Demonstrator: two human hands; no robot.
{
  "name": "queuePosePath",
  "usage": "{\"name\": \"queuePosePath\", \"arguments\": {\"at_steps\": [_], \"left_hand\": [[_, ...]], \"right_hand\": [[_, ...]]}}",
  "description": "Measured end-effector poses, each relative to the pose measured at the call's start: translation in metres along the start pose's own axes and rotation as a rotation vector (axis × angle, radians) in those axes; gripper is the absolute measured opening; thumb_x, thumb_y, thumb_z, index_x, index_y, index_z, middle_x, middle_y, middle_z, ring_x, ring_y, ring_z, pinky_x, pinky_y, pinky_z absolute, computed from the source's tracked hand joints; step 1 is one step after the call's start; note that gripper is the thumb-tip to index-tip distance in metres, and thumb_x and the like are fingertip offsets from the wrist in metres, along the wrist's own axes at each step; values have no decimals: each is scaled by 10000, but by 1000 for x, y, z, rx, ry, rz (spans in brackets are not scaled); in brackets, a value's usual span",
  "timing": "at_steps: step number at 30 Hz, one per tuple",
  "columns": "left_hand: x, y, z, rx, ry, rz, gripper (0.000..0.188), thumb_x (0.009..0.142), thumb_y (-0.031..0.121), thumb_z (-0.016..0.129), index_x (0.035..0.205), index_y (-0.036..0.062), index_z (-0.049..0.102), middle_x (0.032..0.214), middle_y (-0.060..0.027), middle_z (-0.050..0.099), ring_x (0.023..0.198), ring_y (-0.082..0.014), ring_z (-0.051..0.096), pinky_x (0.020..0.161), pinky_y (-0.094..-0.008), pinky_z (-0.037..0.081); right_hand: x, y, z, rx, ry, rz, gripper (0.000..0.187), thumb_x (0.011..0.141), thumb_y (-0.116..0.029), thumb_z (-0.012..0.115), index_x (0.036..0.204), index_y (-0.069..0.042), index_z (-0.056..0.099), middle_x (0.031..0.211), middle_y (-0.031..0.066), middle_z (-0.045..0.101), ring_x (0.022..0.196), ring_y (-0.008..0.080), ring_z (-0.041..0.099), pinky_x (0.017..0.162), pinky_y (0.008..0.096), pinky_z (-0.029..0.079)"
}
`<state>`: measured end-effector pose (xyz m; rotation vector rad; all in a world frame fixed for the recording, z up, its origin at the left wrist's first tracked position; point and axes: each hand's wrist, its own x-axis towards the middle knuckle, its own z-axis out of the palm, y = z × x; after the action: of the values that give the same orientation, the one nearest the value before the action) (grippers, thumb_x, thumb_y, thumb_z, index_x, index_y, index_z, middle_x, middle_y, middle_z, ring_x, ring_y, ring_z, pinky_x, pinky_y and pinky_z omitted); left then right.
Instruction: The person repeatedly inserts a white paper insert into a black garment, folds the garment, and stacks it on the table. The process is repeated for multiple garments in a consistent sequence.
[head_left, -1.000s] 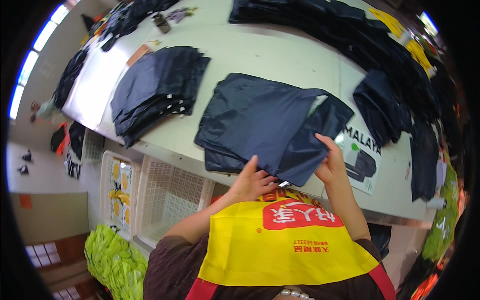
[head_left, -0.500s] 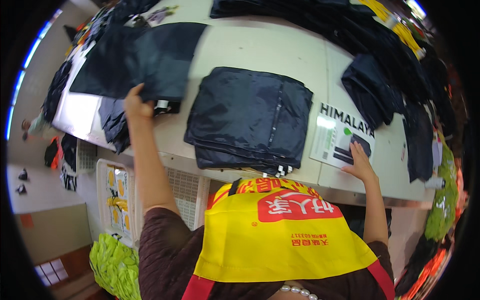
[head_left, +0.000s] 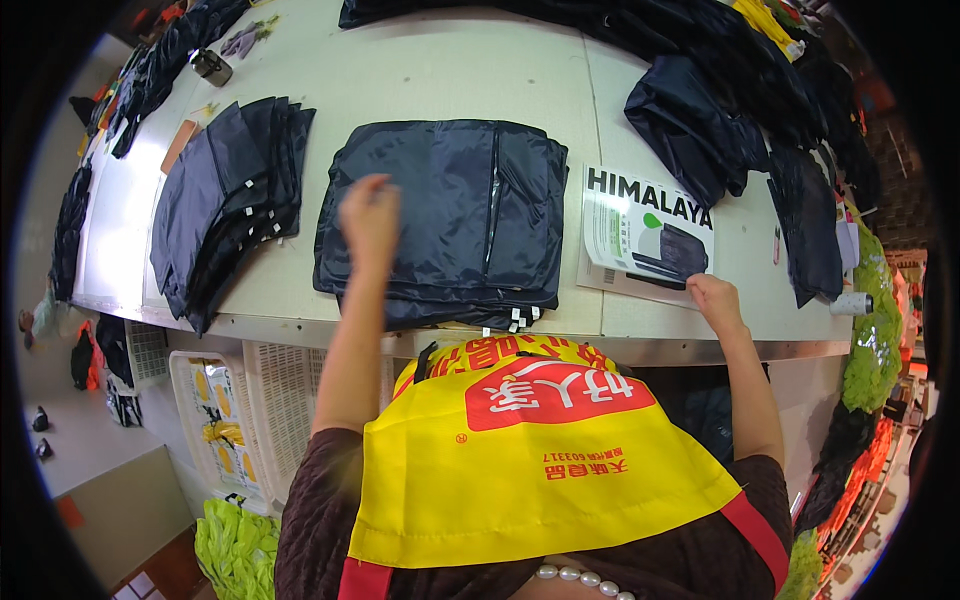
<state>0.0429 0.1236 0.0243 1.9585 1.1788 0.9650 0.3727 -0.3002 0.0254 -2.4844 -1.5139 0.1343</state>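
A stack of folded dark navy garments (head_left: 425,205) with small white tags at its near edge lies in front of me on the table. Above its left part is my left hand (head_left: 370,225), smeared by motion; its fingers do not show clearly. On the right, my right hand (head_left: 713,298) pinches the near right corner of a white printed sheet (head_left: 615,235) with black lettering, a green leaf and a picture of a dark garment. The sheet's near edge is lifted off another pale one under it. To the left lies a fanned row of folded navy pieces (head_left: 235,195) with white tags.
The pale table (head_left: 455,75) has a metal front edge. Crumpled navy fabric (head_left: 690,125) lies behind the sheet, and more dark cloth (head_left: 805,225) at the right. A dark bottle (head_left: 210,66) stands far left. White plastic crates (head_left: 275,400) are below the table's left front.
My left hand has left the dark piece at the left and moved right over the stack. My right hand has gone from resting on the printed sheet to pinching its corner, lifting it.
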Motion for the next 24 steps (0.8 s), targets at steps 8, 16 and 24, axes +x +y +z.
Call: {"name": "queuePosePath", "arguments": {"at_steps": [8, 16, 24], "left_hand": [[-56, 1, 92, 350, -75, 232, 210, 693, 241, 712, 849, 116, 649, 968, -67, 560, 966, -292, 495, 794, -400, 412], [-40, -4, 76, -11, -141, 2, 192, 797, 196, 638, 863, 16, 631, 781, -89, 616, 763, -212, 560, 703, -313, 433], [-35, 23, 60, -262, -175, -121, 200, 814, 188, 619, 859, -7, 620, 698, -85, 613, 637, -156, 558, 614, -279, 436]], "right_hand": [[38, -31, -50, 255, 478, 18, 111, 849, -119, 601, 860, -11, 584, 675, 118, 559, 583, 180, 547, 558, 275, 433], [100, -58, -7, 1103, 328, 271, 210, 897, -198, 560, 947, 5, 575, 834, 4, 608, 732, 47, 520, 660, 204, 428], [118, -73, 7, 835, -227, 218, 209, 845, -162, 571, 927, 30, 585, 786, 51, 620, 662, 88, 553, 603, 239, 448]]}}
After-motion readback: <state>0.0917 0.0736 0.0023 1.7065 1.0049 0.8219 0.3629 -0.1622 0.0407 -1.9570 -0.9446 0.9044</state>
